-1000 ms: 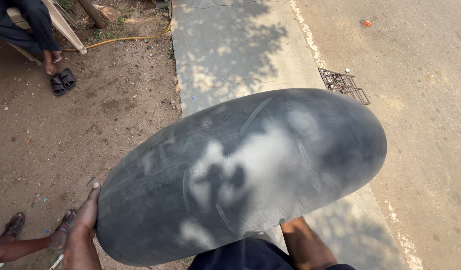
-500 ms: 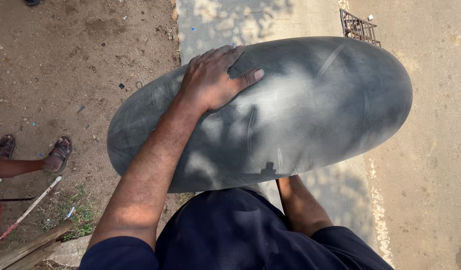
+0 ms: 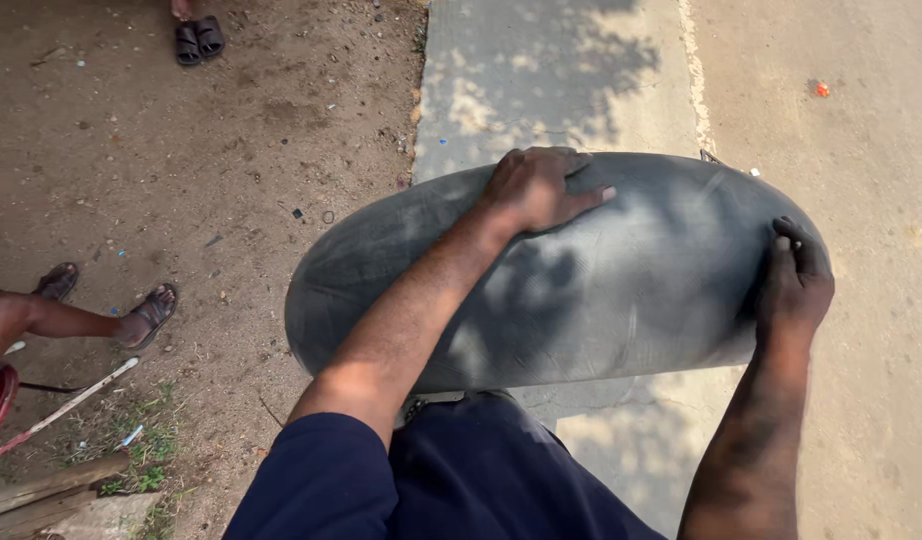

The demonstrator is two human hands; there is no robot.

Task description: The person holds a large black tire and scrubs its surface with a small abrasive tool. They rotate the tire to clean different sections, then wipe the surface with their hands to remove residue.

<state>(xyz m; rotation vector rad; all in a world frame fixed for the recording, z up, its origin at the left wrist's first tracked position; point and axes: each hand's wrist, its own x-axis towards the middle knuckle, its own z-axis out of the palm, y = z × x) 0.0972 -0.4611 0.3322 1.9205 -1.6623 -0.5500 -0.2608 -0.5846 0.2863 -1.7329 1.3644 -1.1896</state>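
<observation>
right hand (image 3: 796, 285): new since 0.5 s ago, when only its forearm showed under the tube; now its grip is clamped on the right end, fingers curled over the edge
left hand (image 3: 539, 188): same spot as before, palm flat on top, fingers spread, pressing and not clenched
inner tube (image 3: 581, 290): big, black, inflated, held sideways at waist height against the dark blue shirt (image 3: 481, 470), now braced by 2 hands
sandalled feet (image 3: 111, 310): on the dirt, left
black sandals (image 3: 197, 40): far, top edge

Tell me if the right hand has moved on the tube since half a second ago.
Yes. The right hand was under the tube's near edge; now it grips the tube's right end.
</observation>
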